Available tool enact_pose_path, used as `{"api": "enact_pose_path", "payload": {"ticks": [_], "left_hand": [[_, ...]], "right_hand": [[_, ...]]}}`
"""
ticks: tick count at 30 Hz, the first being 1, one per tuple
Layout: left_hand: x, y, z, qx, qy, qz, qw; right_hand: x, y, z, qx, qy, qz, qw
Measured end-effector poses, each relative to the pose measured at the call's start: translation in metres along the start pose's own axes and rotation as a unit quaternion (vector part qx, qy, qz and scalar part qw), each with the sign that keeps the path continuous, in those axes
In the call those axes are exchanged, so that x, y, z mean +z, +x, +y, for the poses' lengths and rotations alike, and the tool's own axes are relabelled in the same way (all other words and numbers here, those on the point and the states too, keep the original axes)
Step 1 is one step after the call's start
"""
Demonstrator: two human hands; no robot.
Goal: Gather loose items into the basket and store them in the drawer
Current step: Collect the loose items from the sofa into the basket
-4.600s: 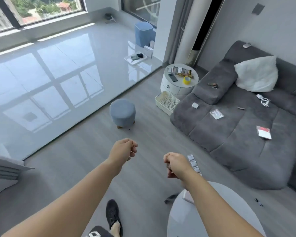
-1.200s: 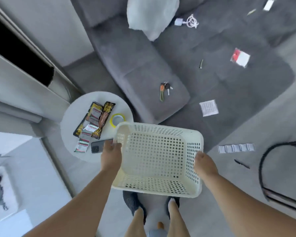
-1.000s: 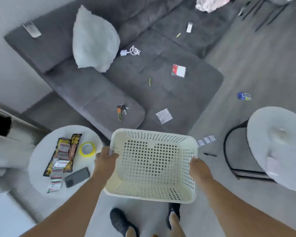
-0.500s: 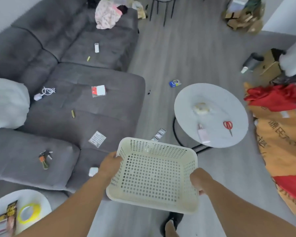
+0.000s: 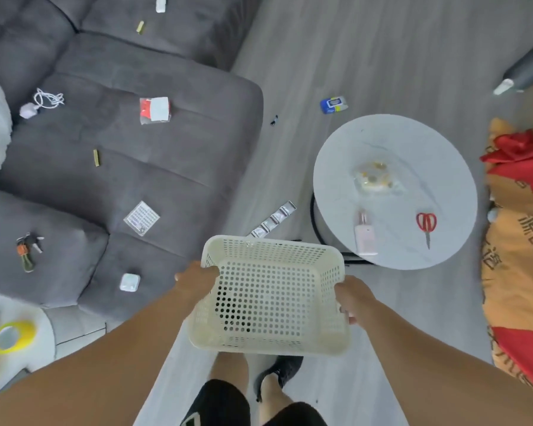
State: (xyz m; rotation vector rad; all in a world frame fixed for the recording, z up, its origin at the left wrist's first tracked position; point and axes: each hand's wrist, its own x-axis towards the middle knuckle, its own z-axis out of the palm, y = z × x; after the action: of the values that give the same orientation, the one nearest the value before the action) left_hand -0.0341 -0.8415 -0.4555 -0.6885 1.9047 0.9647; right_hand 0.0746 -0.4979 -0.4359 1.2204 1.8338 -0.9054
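Observation:
I carry an empty cream perforated basket (image 5: 271,342) in front of me. My left hand (image 5: 194,282) grips its left rim and my right hand (image 5: 351,299) grips its right rim. Loose items lie on the grey sofa (image 5: 182,167): keys (image 5: 27,249), a white cable with plug (image 5: 42,102), a red-and-white packet (image 5: 154,109), a printed sachet (image 5: 141,217), a small white case (image 5: 129,282) and a yellow stick (image 5: 96,157). A strip of foil sachets (image 5: 274,218) lies on the floor. Red scissors (image 5: 426,225) and a pink bottle (image 5: 365,235) lie on the round white table (image 5: 443,167).
A blue packet (image 5: 334,104) lies on the floor beyond the round table. A second round side table (image 5: 40,348) at lower left holds a yellow tape roll (image 5: 11,336). Orange and red cloth (image 5: 517,241) is piled at the right. My feet stand below the basket.
Earlier my hands were empty and the basket stood on the floor by the side table. Now both hands hold it, and my view has swung right toward the round white table.

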Motion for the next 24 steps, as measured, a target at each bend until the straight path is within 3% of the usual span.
{"api": "enact_pose_path", "payload": {"ticks": [2, 6, 13, 20, 24], "left_hand": [[0.004, 0.063, -0.014, -0.023, 0.046, 0.0, 0.999], [0.035, 0.14, -0.001, -0.046, 0.032, -0.025, 0.998], [0.103, 0.274, -0.021, -0.115, -0.063, -0.042, 0.99], [0.189, 0.432, -0.079, -0.135, -0.025, 0.053, 0.989], [0.218, 0.494, -0.107, -0.166, 0.019, 0.037, 0.985]], "right_hand": [[0.009, 0.026, -0.014, 0.016, -0.004, 0.011, 1.0], [0.038, 0.109, -0.035, 0.058, 0.0, 0.032, 0.998], [0.117, 0.322, -0.036, 0.08, -0.06, 0.0, 0.995], [0.183, 0.486, -0.032, 0.065, -0.099, -0.054, 0.992], [0.208, 0.54, -0.009, 0.082, -0.092, -0.06, 0.991]]}}
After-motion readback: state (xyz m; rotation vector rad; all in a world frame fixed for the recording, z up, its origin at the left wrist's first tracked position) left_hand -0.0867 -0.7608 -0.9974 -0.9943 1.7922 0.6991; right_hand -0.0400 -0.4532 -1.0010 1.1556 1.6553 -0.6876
